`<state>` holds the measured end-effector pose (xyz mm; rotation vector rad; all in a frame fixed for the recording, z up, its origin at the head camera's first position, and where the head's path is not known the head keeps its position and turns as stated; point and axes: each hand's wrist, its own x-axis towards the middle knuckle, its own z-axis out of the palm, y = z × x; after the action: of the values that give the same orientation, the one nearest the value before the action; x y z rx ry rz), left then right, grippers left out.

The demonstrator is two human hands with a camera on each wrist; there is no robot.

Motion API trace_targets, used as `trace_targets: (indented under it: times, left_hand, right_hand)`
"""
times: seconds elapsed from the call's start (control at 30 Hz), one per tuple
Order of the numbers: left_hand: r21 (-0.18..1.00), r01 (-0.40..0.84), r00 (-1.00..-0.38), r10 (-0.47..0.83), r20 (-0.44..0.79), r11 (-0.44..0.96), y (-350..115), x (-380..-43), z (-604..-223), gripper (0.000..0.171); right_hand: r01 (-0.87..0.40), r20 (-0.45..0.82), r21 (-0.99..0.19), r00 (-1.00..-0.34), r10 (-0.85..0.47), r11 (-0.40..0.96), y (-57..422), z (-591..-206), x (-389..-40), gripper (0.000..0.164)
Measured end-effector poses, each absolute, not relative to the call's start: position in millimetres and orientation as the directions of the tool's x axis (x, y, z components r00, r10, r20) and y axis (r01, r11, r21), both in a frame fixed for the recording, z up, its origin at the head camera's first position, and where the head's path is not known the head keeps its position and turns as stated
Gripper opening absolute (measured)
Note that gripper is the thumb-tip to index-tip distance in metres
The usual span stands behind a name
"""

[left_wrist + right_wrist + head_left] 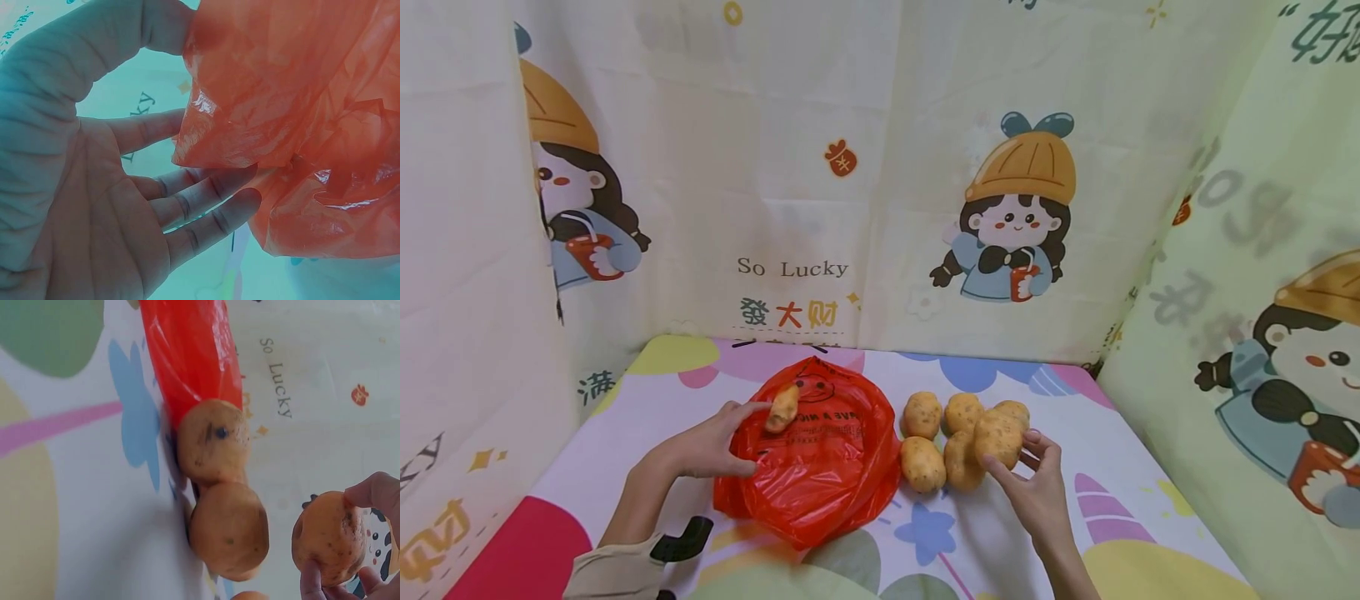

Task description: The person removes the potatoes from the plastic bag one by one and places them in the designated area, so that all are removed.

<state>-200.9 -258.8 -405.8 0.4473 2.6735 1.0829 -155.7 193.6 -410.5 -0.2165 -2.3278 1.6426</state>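
Observation:
My right hand (1037, 483) grips a potato (998, 438) between thumb and fingers, above the other potatoes. In the right wrist view that held potato (330, 539) hangs apart from the ones on the table. Several potatoes (922, 464) lie grouped right of a red plastic bag (820, 467). On the bag lies a knobbly tan piece (783, 408), possibly ginger. At the bag's left edge is my left hand (711, 446), thumb and fingers spread. In the left wrist view the left hand's fingers (206, 231) are nearly straight beside the red plastic, some tips partly behind it.
A printed cloth (880, 208) with cartoon figures hangs behind the table and along both sides. The table (985, 542) has a colourful patterned cover.

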Motion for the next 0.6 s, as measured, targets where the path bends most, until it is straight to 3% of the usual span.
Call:
trace_targets:
  times: [0.6]
  left_hand:
    - [0.696,0.197,-0.930,0.357,-0.091,0.691,-258.0,-201.6,-406.6,0.094]
  right_hand:
    - [0.026,0.117,-0.886,-0.953,0.278,0.463,221.6,-421.6,-159.3,0.086]
